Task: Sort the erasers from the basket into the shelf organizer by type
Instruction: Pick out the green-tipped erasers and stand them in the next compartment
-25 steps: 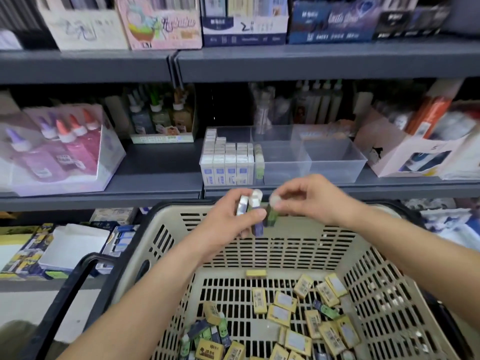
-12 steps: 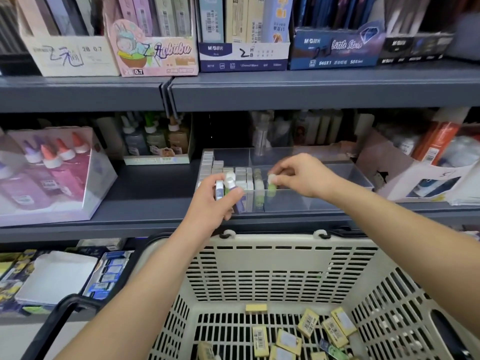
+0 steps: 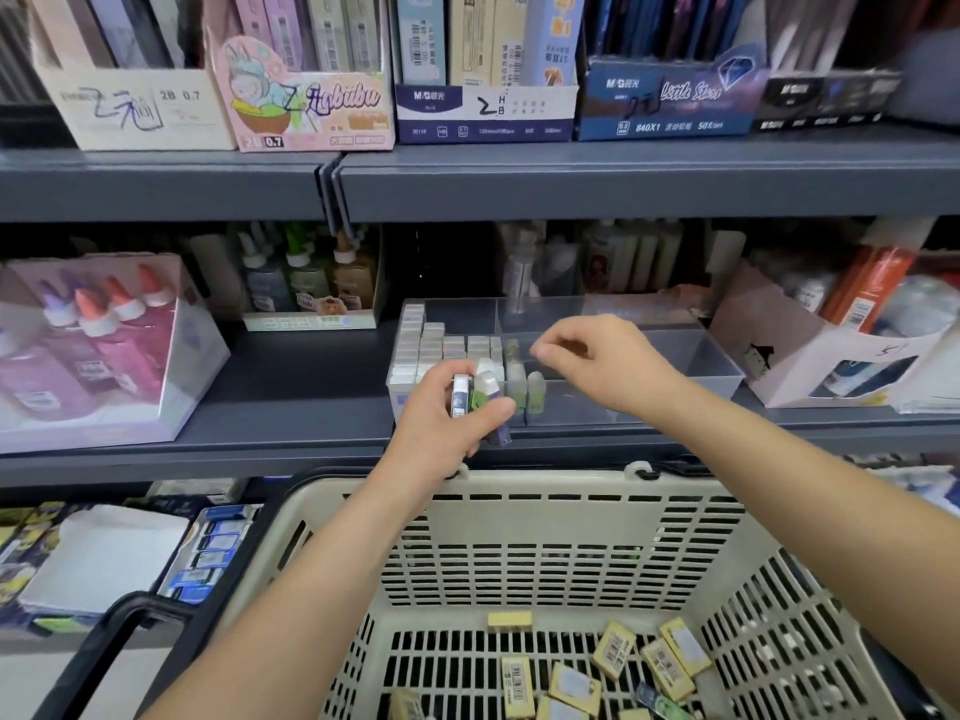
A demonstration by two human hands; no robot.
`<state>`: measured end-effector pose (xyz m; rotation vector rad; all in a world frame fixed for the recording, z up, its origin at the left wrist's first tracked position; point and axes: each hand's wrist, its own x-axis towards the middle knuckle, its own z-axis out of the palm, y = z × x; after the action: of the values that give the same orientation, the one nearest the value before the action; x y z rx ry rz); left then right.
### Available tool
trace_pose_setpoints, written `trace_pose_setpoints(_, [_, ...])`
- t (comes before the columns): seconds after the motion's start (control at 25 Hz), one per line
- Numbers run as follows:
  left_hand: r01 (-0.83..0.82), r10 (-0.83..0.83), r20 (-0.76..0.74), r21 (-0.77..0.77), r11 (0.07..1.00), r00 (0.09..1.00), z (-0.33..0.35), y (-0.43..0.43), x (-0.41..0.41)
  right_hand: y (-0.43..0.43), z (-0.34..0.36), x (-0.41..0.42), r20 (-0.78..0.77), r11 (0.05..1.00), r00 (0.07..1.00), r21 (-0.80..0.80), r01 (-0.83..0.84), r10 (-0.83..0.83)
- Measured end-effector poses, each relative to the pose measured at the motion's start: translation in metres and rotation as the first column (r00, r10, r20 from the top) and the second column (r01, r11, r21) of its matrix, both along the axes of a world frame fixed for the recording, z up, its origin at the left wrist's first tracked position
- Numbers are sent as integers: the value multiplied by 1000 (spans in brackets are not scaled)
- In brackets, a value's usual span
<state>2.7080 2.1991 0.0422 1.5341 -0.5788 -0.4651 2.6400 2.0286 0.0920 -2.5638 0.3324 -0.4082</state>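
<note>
Head view: the placing step is under way. The left hand grips a small bundle of sleeved erasers just in front of the organizer, at its left end. The right hand hovers over the organizer's middle, fingers loosely curled, thumb and forefinger close together with nothing visible between them. A green eraser stands upright in the organizer's second compartment from the left, next to the packed white erasers. Yellow erasers lie in the basket below the organizer.

Next, the right hand likely needs to return to the bundle, pinch one piece and match it to a compartment; the blue-sleeved ones probably want a fresh one.

Half a second ago the right hand pinched the green eraser at the organizer's front; it has since let go and drawn back. The left hand's bundle looks unchanged.
</note>
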Motion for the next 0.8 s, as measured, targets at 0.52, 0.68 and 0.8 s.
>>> trace_pose_setpoints(0.52, [-162,161,14,78,984,987,5,6,4,-11,30,2,156,929,979,364,66,-130])
trace_pose_setpoints(0.68, [-136,137,-7,87,987,991,0,8,2,-20,13,14,30,978,992,177,114,-121])
trace_pose_setpoints(0.8, [-139,140,-18,79,987,990,-2,7,3,-19,1,20,-63,960,996,271,71,-56])
